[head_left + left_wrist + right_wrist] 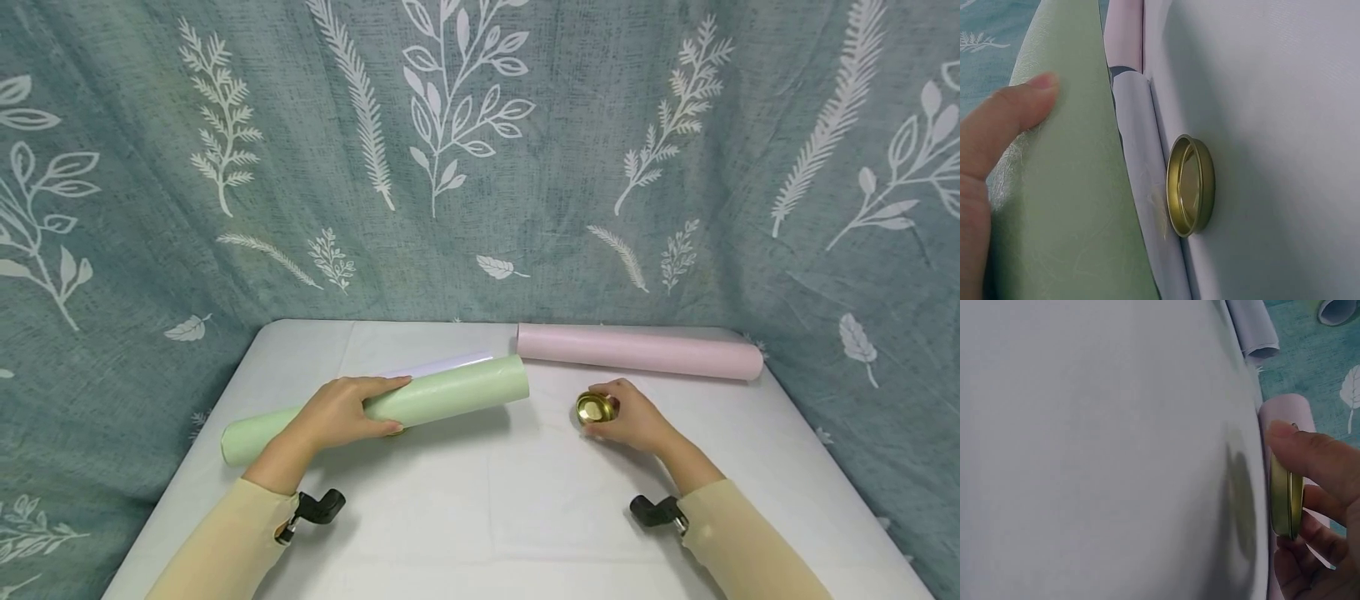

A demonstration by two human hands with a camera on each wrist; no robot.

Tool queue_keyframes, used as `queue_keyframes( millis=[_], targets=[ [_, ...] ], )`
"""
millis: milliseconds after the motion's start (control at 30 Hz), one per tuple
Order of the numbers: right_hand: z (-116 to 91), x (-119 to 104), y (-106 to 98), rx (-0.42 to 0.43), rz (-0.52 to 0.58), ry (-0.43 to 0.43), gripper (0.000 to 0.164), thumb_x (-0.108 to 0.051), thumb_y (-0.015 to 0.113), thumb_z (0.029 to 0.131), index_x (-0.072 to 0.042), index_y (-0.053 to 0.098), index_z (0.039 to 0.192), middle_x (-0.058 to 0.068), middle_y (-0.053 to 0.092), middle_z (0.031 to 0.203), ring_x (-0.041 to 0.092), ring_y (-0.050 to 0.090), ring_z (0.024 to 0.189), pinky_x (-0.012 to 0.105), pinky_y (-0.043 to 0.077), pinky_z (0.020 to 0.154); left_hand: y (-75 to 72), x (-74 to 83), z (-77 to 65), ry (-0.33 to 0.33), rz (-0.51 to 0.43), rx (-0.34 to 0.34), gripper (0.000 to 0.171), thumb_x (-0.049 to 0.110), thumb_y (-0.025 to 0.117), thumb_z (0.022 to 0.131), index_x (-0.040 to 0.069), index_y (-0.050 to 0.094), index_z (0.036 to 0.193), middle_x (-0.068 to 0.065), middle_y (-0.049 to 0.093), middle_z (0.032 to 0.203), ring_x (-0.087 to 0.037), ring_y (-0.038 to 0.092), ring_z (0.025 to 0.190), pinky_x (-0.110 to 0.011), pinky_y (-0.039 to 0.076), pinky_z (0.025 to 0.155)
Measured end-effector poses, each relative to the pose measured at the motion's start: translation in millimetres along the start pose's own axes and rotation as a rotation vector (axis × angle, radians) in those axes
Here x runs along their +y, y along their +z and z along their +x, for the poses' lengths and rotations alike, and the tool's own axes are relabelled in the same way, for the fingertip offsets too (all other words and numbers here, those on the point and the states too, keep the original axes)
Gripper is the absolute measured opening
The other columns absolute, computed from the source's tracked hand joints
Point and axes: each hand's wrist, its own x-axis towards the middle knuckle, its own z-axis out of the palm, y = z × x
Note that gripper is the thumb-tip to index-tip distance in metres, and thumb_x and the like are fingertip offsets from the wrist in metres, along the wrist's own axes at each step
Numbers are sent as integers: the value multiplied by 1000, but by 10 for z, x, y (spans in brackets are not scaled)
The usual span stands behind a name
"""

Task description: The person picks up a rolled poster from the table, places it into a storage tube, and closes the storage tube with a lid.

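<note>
Left hand (337, 412), between 9 and 10 o'clock of the white tabletop (480, 517): grip closed round a pale green roll (450, 392), thumb on near side, fingers over the top. Cream sleeve, black device at wrist.

Green roll runs roughly 9 to 3 o'clock, right end angled slightly toward 2, shadow beneath. Partly hidden behind it, toward 2 o'clock from the hand: lavender roll (435, 365).

Gold lid (1191, 187) on the tabletop just beside the lavender roll, seen from left wrist; contact between them hard to judge. From the head, only a gold sliver shows under the green roll.

Gold tin piece (594, 408), 2 o'clock of tabletop centre, in right hand (633, 417); grip pinching it by the edge, thumb opposite fingers. Pink roll (637, 350) lies at 1 o'clock from it, along the far edge.
</note>
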Motion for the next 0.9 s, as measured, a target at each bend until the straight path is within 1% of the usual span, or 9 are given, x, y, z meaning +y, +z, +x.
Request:
queue_keyframes(
  millis=[100,233,300,467,600,767,900],
  targets=[
    [-14,-66,-57,6,4,-16,70,-29,89,77,-2,59,135,15,56,119,30,54,101,46,48,82,-1,10,1,3,0,-1,70,50,83,78,35,58,142,3,63,136,-25,64,116,-49,52,91],
    [-29,-171,-133,16,16,-34,69,-28,88,79,-3,58,136,19,55,126,37,56,108,53,49,87,4,17,-1,1,1,-2,71,50,83,78,35,58,142,3,63,136,-25,64,117,-49,52,92],
    [-36,-225,-171,19,22,-40,69,-27,88,79,-5,57,138,18,55,128,38,57,110,55,49,91,10,18,-7,-3,-2,-1,71,50,83,78,35,58,143,3,63,136,-25,63,118,-49,52,93],
    [-59,-346,-275,31,56,-75,70,-22,88,79,-6,57,139,15,57,124,34,58,109,56,48,96,25,23,-19,4,-3,2,70,50,83,79,35,58,143,3,63,136,-26,62,120,-48,51,95],
    [-88,-421,-349,33,82,-122,68,-19,86,81,-5,56,140,16,56,125,32,58,106,56,47,97,32,27,-29,20,8,11,70,50,83,78,34,58,142,3,64,135,-25,63,120,-48,51,95],
    [-104,-487,-411,29,90,-150,71,-25,86,81,-7,55,142,13,56,128,26,54,100,52,49,97,44,32,-31,26,12,15,70,49,83,78,34,58,142,3,63,136,-25,62,120,-48,51,95],
    [-111,-530,-438,15,130,-152,73,-26,87,80,-7,54,142,12,55,132,27,56,105,50,49,99,59,36,-36,24,13,12,70,49,83,79,34,58,143,2,63,135,-26,62,120,-49,51,96]
  ],
)
